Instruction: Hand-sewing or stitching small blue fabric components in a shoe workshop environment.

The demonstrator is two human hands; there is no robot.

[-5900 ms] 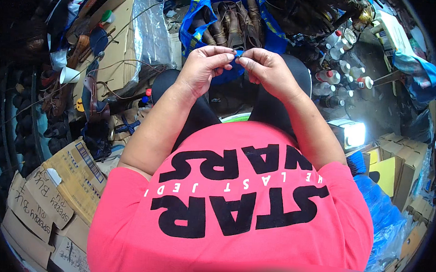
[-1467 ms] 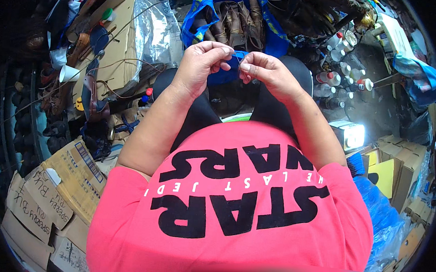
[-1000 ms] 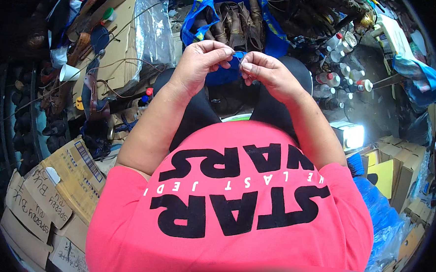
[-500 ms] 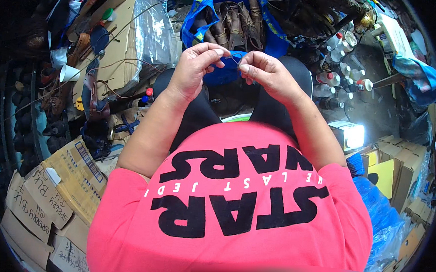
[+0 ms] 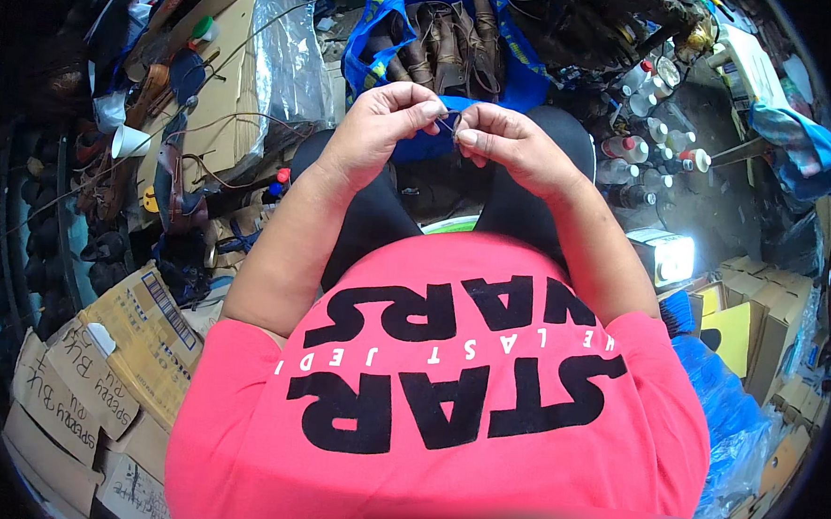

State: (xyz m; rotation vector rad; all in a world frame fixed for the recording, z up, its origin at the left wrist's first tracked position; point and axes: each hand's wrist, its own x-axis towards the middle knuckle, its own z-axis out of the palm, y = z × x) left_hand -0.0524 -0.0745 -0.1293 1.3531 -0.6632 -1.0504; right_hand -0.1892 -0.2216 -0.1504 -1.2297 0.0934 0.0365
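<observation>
Above my lap, my left hand (image 5: 387,119) and my right hand (image 5: 504,142) are close together, each with thumb and forefinger pinched. A short stretch of thin dark cord (image 5: 449,122) runs between the two pinches, looped or bent; its exact kind is too small to make out. Just beyond the hands is a blue bag (image 5: 524,68), open at the top. Several brown leather shoes or boots (image 5: 450,50) with laces lie inside it.
Plastic bottles (image 5: 623,148) stand on the floor at right, near a lit lamp (image 5: 671,259). Flattened cardboard (image 5: 220,85) with clear plastic and a white cup (image 5: 130,141) lie at left. Cardboard boxes (image 5: 139,325) fill the lower left; a blue plastic bag (image 5: 732,398) lies lower right.
My left hand has shifted slightly to the right and its fingertips have come closer to my right hand's. The gap spanned by the cord is shorter. My right hand has barely moved.
</observation>
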